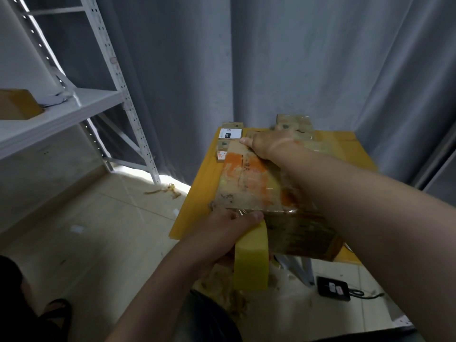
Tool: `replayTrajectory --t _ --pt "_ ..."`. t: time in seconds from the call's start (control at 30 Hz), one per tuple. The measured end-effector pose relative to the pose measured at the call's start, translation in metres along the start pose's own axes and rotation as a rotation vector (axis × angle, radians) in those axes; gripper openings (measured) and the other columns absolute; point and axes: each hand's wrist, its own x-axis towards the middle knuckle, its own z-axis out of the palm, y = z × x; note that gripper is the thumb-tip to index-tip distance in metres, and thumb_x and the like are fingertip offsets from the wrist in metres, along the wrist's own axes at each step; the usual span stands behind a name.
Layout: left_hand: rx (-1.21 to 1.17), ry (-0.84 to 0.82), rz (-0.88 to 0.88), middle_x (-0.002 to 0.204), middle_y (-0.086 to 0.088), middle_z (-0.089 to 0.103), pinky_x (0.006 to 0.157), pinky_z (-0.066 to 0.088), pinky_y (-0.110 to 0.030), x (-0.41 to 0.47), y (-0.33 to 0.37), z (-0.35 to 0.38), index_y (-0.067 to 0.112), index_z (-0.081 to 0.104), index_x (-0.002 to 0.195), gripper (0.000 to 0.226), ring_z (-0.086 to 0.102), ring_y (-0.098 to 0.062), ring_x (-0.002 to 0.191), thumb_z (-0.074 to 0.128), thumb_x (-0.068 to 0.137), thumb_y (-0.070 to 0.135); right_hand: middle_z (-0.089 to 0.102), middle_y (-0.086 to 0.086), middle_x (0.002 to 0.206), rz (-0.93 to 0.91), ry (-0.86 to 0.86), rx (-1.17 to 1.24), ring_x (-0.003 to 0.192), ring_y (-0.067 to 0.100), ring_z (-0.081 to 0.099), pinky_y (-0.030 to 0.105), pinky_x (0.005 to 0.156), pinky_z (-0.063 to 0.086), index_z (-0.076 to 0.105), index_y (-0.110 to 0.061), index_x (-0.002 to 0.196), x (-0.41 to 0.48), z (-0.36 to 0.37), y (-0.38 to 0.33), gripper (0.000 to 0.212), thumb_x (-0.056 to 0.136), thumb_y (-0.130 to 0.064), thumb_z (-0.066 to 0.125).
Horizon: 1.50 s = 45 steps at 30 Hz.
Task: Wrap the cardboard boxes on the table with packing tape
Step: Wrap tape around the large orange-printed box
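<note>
Yellow-topped table (195, 198) carries 1 large cardboard box (246, 186), taped and marked with orange patches, which lies flat along its length. At the far edge lie 2 smaller items: a white-labelled box (230, 133) at left and a taped box (293, 122) at right. The grey metal shelf (61, 112), at left, bears 1 brown carton (17, 103) and crumpled pale wrapping (58, 97). On the beige tiled floor (98, 243) lie tape scraps (170, 190) near the shelf leg and a black device (333, 288) with a cable, near the table's leg.
</note>
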Motion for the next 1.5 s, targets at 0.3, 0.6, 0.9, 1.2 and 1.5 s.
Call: replayTrajectory --t 0.3,0.6,0.9,1.2,1.5 --pt "-0.011 0.060 0.009 0.108 -0.013 0.078 0.088 0.063 -0.051 -0.001 0.005 0.010 0.022 0.071 0.121 0.035 0.076 -0.033 0.100 0.070 0.095 0.046 -0.012 0.000 0.174 -0.095 -0.067 -0.008 0.160 0.031 -0.011 0.064 0.124 -0.006 -0.006 -0.021 0.167 -0.066 0.009 -0.010 0.080 0.104 -0.069 0.007" --pt "-0.003 0.077 0.043 0.058 -0.002 0.071 0.042 0.050 -0.022 -0.006 0.001 0.016 0.010 0.066 0.100 0.028 0.067 -0.016 0.047 0.064 0.103 0.038 -0.019 0.010 0.172 -0.086 -0.194 0.113 0.157 0.034 -0.021 0.064 0.122 -0.010 -0.012 -0.013 0.164 -0.149 0.015 -0.024 0.088 0.104 -0.070 0.014" --pt "0.128 0.049 -0.109 0.073 -0.003 0.078 0.045 0.053 -0.024 -0.007 -0.007 0.010 0.013 0.068 0.114 0.034 0.071 -0.014 0.053 0.062 0.102 0.044 -0.018 0.002 0.173 -0.083 -0.137 0.168 0.158 0.028 -0.021 0.069 0.120 -0.016 -0.008 -0.018 0.165 -0.147 0.024 -0.020 0.088 0.101 -0.074 0.011" --pt "-0.071 0.165 -0.028 0.084 -0.005 0.081 0.054 0.057 -0.025 -0.003 -0.031 0.028 0.020 0.060 0.124 0.025 0.074 -0.014 0.063 0.049 0.110 0.037 0.054 0.010 0.152 -0.095 0.247 0.365 0.146 0.036 0.042 0.067 0.119 0.011 0.058 -0.024 0.140 -0.157 0.024 -0.005 0.056 0.106 -0.055 0.026" --pt "-0.256 0.248 0.038 0.072 -0.016 0.069 0.042 0.052 -0.029 -0.006 -0.034 0.044 0.011 0.058 0.131 0.025 0.065 -0.025 0.047 0.051 0.109 0.020 0.071 0.019 0.117 0.451 0.501 0.836 0.110 0.042 0.066 0.036 0.084 0.048 0.070 -0.008 0.105 -0.174 0.047 0.139 0.022 0.096 -0.019 0.054"
